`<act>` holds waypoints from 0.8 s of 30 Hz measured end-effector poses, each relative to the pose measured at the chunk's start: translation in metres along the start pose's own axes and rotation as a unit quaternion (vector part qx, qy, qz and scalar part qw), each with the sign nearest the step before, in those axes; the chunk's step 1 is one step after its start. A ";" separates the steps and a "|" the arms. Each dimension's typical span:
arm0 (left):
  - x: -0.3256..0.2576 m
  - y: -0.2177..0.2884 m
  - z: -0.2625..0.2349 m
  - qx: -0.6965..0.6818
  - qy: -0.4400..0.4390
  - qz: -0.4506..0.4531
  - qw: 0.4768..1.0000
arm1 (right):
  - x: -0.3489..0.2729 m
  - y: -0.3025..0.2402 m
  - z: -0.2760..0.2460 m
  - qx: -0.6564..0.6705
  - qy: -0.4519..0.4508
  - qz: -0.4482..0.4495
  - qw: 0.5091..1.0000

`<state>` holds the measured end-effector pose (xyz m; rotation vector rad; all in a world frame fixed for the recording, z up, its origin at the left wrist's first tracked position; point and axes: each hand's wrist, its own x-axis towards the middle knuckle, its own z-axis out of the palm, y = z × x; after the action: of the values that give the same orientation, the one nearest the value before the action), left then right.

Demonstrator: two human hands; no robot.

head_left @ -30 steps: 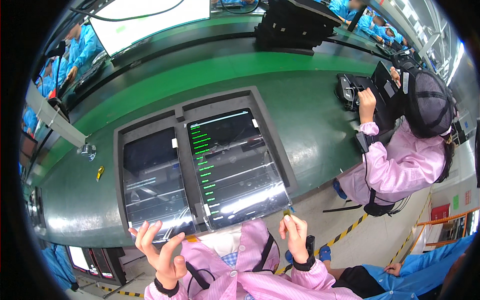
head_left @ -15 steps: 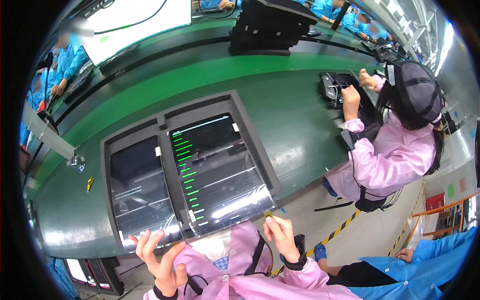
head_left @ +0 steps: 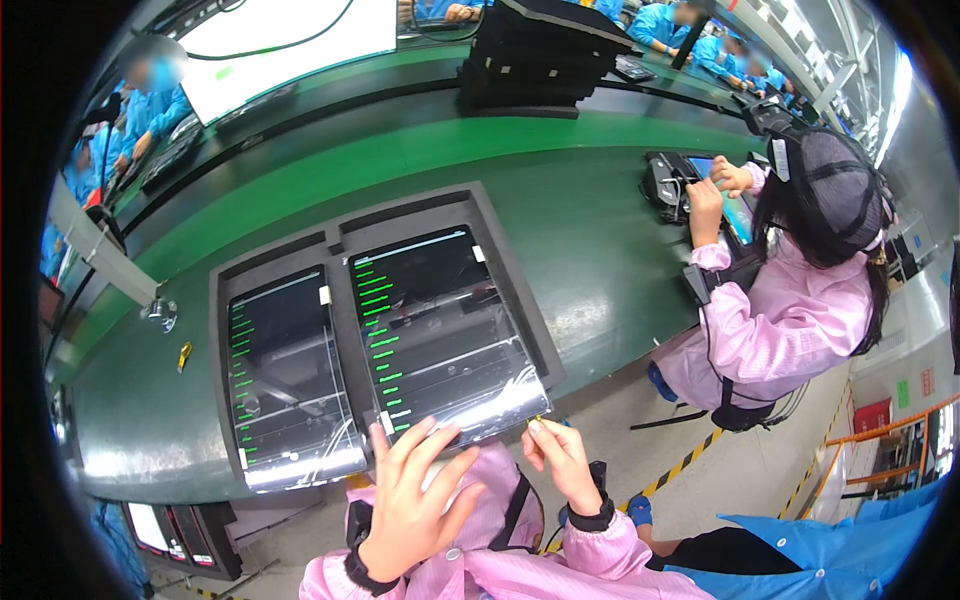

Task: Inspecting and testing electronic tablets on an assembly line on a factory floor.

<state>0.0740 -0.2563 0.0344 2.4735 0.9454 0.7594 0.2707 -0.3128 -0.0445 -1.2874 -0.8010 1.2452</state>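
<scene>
Two dark tablet-like screen panels lie side by side in a grey foam tray. The left panel (head_left: 285,370) and the right panel (head_left: 440,330) both show a column of short green lines. My left hand (head_left: 415,500) is open, fingers spread, with its fingertips over the lower edge of the right panel; whether they press on it I cannot tell. At that panel's lower right corner, my right hand (head_left: 565,465) pinches a small yellow piece (head_left: 538,422), mostly hidden by thumb and finger. The tray (head_left: 515,290) surrounds both panels on the green bench.
A small yellow object (head_left: 184,356) and a metal fitting (head_left: 160,314) are on the bench at left. Black foam trays (head_left: 540,60) stand stacked at the back. To the right, a person in pink (head_left: 780,290) works at a device. Blue sleeves (head_left: 830,550) show at lower right.
My left hand has moved right, from the left panel's lower edge to the right panel's. The left panel now shows green lines. My right hand stays at the corner.
</scene>
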 end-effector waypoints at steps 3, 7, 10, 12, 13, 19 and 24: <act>0.009 0.006 0.005 0.005 -0.003 -0.003 1.000 | 0.005 -0.008 0.002 -0.002 -0.010 0.006 1.000; 0.021 0.012 0.017 -0.005 0.000 0.024 1.000 | 0.007 -0.009 -0.006 -0.020 -0.050 0.022 0.998; 0.030 0.011 0.030 0.008 -0.001 0.034 0.999 | 0.008 -0.004 -0.005 -0.051 0.069 -0.053 0.995; 0.033 0.011 0.042 0.021 0.001 0.041 0.999 | 0.010 -0.002 -0.006 -0.008 0.107 -0.068 0.992; 0.036 0.012 0.046 0.011 0.001 0.030 0.999 | 0.011 0.001 -0.010 -0.016 0.126 -0.085 0.988; 0.043 0.017 0.060 0.028 -0.020 0.036 0.999 | 0.017 0.006 -0.012 -0.032 0.155 -0.106 0.982; 0.044 0.014 0.069 0.040 0.001 0.016 0.999 | 0.017 0.010 -0.012 -0.031 0.174 -0.106 0.979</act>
<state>0.1504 -0.2465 0.0032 2.5623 0.9560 0.7481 0.2836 -0.3012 -0.0597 -1.3816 -0.7049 0.8025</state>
